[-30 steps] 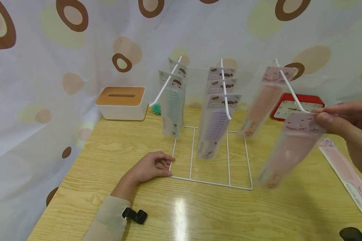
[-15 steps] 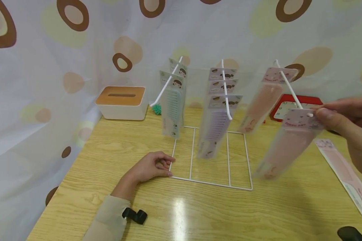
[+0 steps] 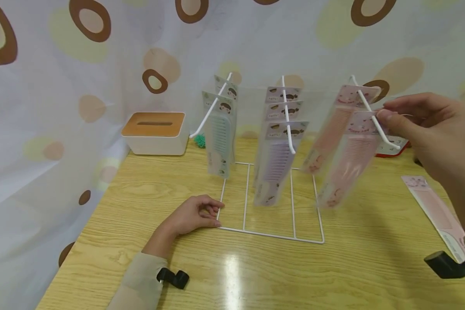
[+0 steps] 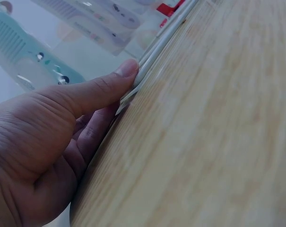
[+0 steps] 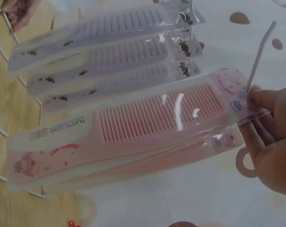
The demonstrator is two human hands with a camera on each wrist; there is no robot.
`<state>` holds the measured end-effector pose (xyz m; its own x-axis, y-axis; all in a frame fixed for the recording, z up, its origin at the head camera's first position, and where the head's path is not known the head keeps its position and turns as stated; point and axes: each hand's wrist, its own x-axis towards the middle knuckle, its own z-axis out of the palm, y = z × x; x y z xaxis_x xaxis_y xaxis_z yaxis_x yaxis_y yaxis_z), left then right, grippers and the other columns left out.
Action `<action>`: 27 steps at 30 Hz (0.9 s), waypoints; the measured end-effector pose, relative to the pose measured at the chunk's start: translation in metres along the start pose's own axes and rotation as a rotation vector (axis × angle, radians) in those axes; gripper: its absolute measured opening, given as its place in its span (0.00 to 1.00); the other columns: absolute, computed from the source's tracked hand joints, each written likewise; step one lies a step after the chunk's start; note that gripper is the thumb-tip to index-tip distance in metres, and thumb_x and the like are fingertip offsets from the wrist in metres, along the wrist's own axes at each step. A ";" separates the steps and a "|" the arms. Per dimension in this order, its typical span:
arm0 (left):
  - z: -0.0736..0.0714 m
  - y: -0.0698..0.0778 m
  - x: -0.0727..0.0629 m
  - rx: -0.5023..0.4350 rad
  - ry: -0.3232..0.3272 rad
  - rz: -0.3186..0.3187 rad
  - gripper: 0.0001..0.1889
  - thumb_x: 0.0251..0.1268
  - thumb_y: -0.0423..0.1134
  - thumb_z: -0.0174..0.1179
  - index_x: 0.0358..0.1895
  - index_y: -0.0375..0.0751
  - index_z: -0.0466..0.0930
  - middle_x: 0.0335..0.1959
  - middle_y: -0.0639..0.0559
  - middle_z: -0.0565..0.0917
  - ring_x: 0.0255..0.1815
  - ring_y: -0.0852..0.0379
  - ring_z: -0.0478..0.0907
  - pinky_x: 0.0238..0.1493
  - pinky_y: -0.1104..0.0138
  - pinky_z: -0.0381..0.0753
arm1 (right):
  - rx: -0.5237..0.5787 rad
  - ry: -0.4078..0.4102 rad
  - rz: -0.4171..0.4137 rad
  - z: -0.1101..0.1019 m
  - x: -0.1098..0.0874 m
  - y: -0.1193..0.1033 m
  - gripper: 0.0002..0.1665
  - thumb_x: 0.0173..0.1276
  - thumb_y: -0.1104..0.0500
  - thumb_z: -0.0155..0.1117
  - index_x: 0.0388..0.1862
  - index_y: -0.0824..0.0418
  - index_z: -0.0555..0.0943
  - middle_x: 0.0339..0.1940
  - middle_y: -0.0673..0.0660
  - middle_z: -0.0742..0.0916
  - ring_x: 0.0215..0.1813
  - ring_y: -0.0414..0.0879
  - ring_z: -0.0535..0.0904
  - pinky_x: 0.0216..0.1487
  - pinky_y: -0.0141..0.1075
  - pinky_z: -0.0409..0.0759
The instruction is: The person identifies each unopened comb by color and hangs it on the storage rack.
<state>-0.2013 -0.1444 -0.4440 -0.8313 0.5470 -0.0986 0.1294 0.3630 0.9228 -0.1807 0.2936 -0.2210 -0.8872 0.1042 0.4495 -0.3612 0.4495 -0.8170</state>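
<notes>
In the head view my right hand point(image 3: 438, 129) pinches the top corner of a packaged pink comb point(image 3: 350, 159), which hangs on the right hook point(image 3: 380, 129) of a white wire rack. Behind it on that hook is another pink comb point(image 3: 329, 133). The right wrist view shows the held pink comb point(image 5: 157, 118) with the hook passing through its card. At the rack's front left corner, my left hand point(image 3: 197, 214) pinches the wire base point(image 3: 271, 234) between thumb and fingers. Packaged purple combs point(image 3: 279, 163) hang on the middle hook, green combs point(image 3: 218, 133) on the left one.
Another packaged pink comb point(image 3: 435, 211) lies on the wooden table point(image 3: 178, 275) at the right. A tissue box point(image 3: 155, 144) stands at the back left, near a small green tufted thing point(image 3: 199, 141). A red clock point(image 3: 389, 150) is partly hidden behind my right hand.
My right hand has slid the pink comb back along the right hook, away from its tip and closer to the comb behind. The left hand has stayed on the base.
</notes>
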 end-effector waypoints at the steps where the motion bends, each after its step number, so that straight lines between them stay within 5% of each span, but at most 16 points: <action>1: 0.000 0.000 0.000 -0.002 0.001 -0.003 0.25 0.57 0.36 0.74 0.59 0.37 0.81 0.44 0.42 0.81 0.44 0.55 0.81 0.47 0.70 0.85 | 0.001 -0.011 0.017 0.000 0.004 0.001 0.13 0.67 0.65 0.68 0.50 0.63 0.85 0.36 0.41 0.88 0.31 0.32 0.82 0.28 0.18 0.77; 9: 0.001 0.000 0.000 -0.016 -0.004 -0.001 0.25 0.57 0.36 0.74 0.59 0.36 0.81 0.44 0.42 0.81 0.44 0.54 0.81 0.47 0.70 0.85 | 0.001 -0.080 0.052 -0.004 0.024 0.009 0.12 0.68 0.63 0.68 0.50 0.61 0.85 0.39 0.42 0.87 0.36 0.31 0.83 0.37 0.17 0.81; 16: 0.001 0.000 -0.001 -0.017 -0.001 -0.002 0.25 0.57 0.36 0.74 0.59 0.36 0.81 0.44 0.42 0.80 0.44 0.55 0.81 0.46 0.70 0.85 | 0.184 -0.128 0.020 -0.008 0.027 0.013 0.12 0.67 0.69 0.67 0.49 0.68 0.84 0.41 0.48 0.88 0.38 0.34 0.86 0.38 0.20 0.83; 20: 0.000 0.000 -0.001 -0.017 -0.002 -0.004 0.25 0.57 0.36 0.74 0.59 0.36 0.81 0.44 0.42 0.80 0.44 0.55 0.81 0.46 0.70 0.85 | 0.143 -0.119 0.024 -0.014 0.026 0.018 0.15 0.68 0.68 0.66 0.53 0.67 0.83 0.43 0.45 0.89 0.40 0.33 0.88 0.41 0.19 0.82; 27: 0.000 0.001 -0.001 -0.020 -0.002 -0.006 0.25 0.57 0.35 0.74 0.59 0.36 0.81 0.44 0.42 0.80 0.43 0.55 0.81 0.46 0.70 0.85 | -0.085 -0.057 -0.012 -0.035 0.022 0.049 0.15 0.73 0.63 0.62 0.57 0.59 0.83 0.41 0.34 0.87 0.39 0.25 0.84 0.43 0.13 0.73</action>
<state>-0.2004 -0.1445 -0.4433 -0.8312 0.5460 -0.1049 0.1135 0.3513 0.9294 -0.2081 0.3488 -0.2385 -0.8987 0.0490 0.4358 -0.3482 0.5244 -0.7770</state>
